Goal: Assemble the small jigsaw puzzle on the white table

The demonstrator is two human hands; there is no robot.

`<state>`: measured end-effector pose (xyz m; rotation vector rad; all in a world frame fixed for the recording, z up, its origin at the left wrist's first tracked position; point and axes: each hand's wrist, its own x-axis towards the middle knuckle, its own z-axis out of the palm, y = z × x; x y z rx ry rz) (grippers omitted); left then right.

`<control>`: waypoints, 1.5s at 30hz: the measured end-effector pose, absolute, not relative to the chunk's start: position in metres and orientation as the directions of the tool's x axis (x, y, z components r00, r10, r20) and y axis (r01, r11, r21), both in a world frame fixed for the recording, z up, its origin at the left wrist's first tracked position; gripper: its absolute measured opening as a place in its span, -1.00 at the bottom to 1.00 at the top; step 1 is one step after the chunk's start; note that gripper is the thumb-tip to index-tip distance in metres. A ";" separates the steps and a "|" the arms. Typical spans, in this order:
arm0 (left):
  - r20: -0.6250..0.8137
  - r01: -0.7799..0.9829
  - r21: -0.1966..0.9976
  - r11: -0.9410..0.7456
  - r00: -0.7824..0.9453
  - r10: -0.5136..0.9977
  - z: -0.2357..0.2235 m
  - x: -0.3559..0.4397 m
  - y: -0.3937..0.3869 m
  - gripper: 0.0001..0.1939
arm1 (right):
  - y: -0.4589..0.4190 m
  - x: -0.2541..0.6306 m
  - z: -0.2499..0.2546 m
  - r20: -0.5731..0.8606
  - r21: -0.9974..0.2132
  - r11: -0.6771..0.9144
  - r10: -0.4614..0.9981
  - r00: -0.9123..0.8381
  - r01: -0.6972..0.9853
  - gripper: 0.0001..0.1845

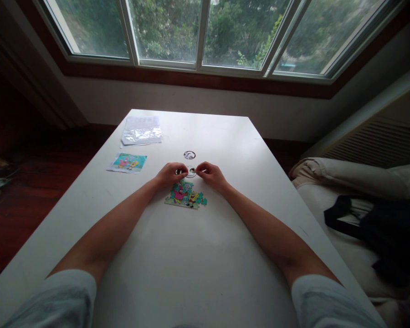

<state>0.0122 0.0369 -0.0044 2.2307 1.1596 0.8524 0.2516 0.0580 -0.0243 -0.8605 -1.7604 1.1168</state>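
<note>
My left hand is closed in a pinch at the left side of a small round, ring-like white thing with a dark middle. Opposite it, my right hand pinches too, its fingertips at the ring's right side. What sits between the fingers of either hand is too small to name. Just below the hands lies a partly assembled jigsaw puzzle, showing colourful cartoon figures on green, with an uneven outline. Behind the hands, flat on the table, is a shiny round disc.
The white table carries a cartoon picture sheet at the left and a clear plastic bag with papers behind it. Windows stand beyond. On the right, a pale sofa holds a dark bag or cloth.
</note>
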 end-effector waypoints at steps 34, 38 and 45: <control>0.288 0.468 0.786 -0.405 0.302 0.909 -0.009 0.016 0.035 -0.73 | 0.053 0.251 -0.026 0.290 -0.884 0.407 0.863 -0.414 0.229 -0.69; 0.297 0.499 0.765 -0.406 0.286 0.911 -0.009 0.013 0.039 -0.72 | 0.051 0.252 -0.022 0.310 -0.847 0.450 0.852 -0.422 0.284 -0.71; 0.267 0.548 0.750 -0.370 0.261 0.928 -0.002 0.007 0.045 -0.70 | 0.045 0.252 -0.019 0.376 -0.715 0.580 0.789 -0.486 0.390 -0.80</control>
